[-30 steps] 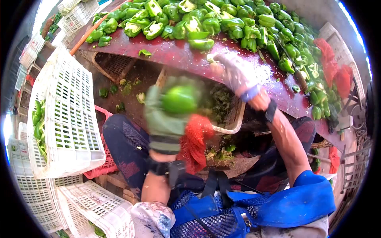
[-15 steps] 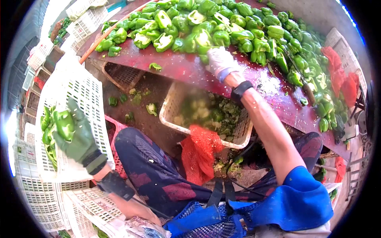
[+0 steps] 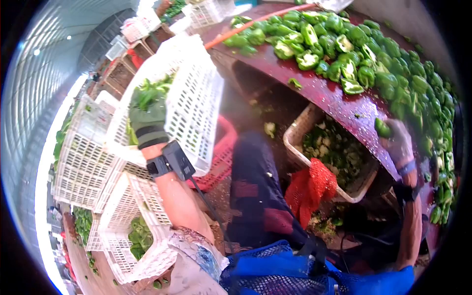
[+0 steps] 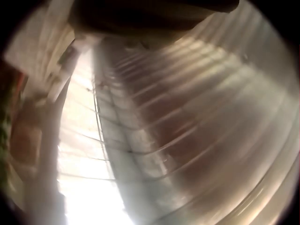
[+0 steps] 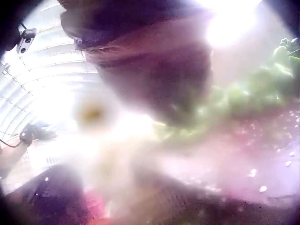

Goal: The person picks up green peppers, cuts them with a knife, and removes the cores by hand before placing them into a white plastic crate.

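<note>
My left hand [image 3: 149, 118], in a green glove, reaches down into a white slatted crate [image 3: 194, 105]. Green pepper pieces [image 3: 150, 93] lie in there just beyond it, and its fingers are hidden. In the left wrist view a dark blurred shape fills the top, with the ribbed roof behind. Over the front edge of the dark red table [image 3: 339, 88], my right hand [image 3: 398, 142], in a pale glove, grips a green bell pepper [image 3: 382, 129]. The right wrist view is hazy, showing the dark underside of that glove [image 5: 150, 61].
A heap of bell peppers [image 3: 388, 81], some cut open, covers the table's far side. Below its edge stands a crate of pepper scraps [image 3: 295, 132] with red netting [image 3: 310, 189] over its rim. A pink basket [image 3: 223, 157] and another white crate [image 3: 115, 246] stand at left.
My left hand swung from over my lap, carrying a pepper, into the crate at left. My right hand moved right along the table edge and now holds a pepper. The head view turned left.
</note>
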`<control>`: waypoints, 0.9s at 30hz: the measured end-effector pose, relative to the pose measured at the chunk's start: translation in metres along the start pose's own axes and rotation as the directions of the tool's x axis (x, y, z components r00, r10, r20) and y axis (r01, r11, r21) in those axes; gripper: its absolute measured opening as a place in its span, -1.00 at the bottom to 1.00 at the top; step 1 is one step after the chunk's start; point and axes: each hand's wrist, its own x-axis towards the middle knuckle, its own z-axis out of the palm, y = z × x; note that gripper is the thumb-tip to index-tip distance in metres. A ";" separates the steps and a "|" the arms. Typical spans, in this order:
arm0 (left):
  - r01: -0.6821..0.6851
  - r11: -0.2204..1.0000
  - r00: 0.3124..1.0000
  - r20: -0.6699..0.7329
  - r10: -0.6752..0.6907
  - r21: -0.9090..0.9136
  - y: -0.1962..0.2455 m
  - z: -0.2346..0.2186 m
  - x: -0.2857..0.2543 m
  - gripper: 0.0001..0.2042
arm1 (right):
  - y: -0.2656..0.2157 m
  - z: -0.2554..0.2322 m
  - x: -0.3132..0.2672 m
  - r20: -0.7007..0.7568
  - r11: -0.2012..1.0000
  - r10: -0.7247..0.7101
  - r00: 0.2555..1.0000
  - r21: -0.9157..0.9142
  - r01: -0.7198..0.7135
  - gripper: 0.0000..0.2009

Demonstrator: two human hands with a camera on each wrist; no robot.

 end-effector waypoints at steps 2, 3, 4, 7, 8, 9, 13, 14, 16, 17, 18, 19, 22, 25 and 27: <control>0.029 0.925 0.995 -0.075 -0.062 -0.379 0.012 0.019 -0.002 -0.74 | -0.021 -0.004 -0.010 -0.106 0.988 -0.079 0.991 0.124 0.092 -0.56; 0.090 0.732 0.969 -0.110 -0.220 -0.675 0.036 0.033 -0.007 -0.73 | -0.028 -0.001 -0.015 -0.144 0.966 -0.128 0.981 0.205 0.156 -0.54; 0.219 0.121 0.836 0.123 -0.534 -0.968 0.078 0.045 -0.019 -0.72 | -0.054 -0.011 -0.016 -0.123 0.953 -0.116 0.986 0.264 0.145 -0.54; 0.081 0.377 0.947 -0.047 -0.316 -0.923 0.052 0.083 -0.028 -0.78 | -0.083 -0.021 -0.028 -0.050 0.941 -0.124 0.991 0.312 0.133 -0.52; 0.059 0.610 0.976 -0.083 -0.202 -0.790 0.047 0.092 -0.035 -0.79 | -0.086 -0.025 -0.032 0.002 0.940 -0.125 0.992 0.320 0.117 -0.51; -0.005 0.783 0.989 -0.118 -0.087 -0.622 0.050 0.098 -0.042 -0.80 | -0.084 -0.024 -0.038 0.029 0.941 -0.106 0.994 0.326 0.090 -0.47; 0.348 0.500 0.921 0.389 -0.024 -0.793 0.094 0.139 -0.120 -0.73 | -0.084 -0.020 -0.044 0.125 0.830 0.064 0.990 0.544 -0.122 -0.45; 0.541 0.310 0.819 0.573 0.015 -0.782 0.110 0.155 -0.142 -0.70 | -0.088 -0.020 -0.041 0.062 0.818 0.049 0.997 0.570 -0.075 -0.45; 0.660 0.412 0.651 0.752 0.104 -0.628 0.165 0.186 -0.191 -0.71 | -0.099 -0.019 -0.038 -0.062 0.792 0.021 0.998 0.610 0.021 -0.44; 0.793 0.223 0.548 0.824 0.146 -0.567 0.186 0.198 -0.210 -0.74 | -0.113 -0.020 -0.032 -0.128 0.837 -0.056 0.990 0.535 0.117 -0.42; 0.860 0.041 0.497 0.853 0.163 -0.509 0.193 0.211 -0.226 -0.74 | -0.123 -0.022 -0.027 -0.186 0.868 -0.138 0.973 0.451 0.209 -0.40; 0.895 -0.139 0.443 0.878 0.179 -0.423 0.200 0.224 -0.242 -0.73 | -0.121 -0.019 -0.027 -0.092 0.903 -0.263 0.961 0.326 0.278 -0.35; 0.779 -0.043 0.626 0.774 0.098 -0.625 0.188 0.253 -0.272 -0.61 | -0.123 -0.002 -0.043 0.026 0.915 -0.355 0.935 0.213 0.342 -0.32; 0.312 0.582 0.800 0.538 0.265 -0.751 0.156 0.271 -0.295 -0.46 | -0.114 0.011 -0.047 0.170 0.943 -0.323 0.931 0.145 0.301 -0.36; 0.313 0.585 0.809 0.532 0.248 -0.749 0.155 0.266 -0.299 -0.43 | -0.118 0.016 -0.049 0.232 0.964 -0.254 0.939 0.144 0.225 -0.39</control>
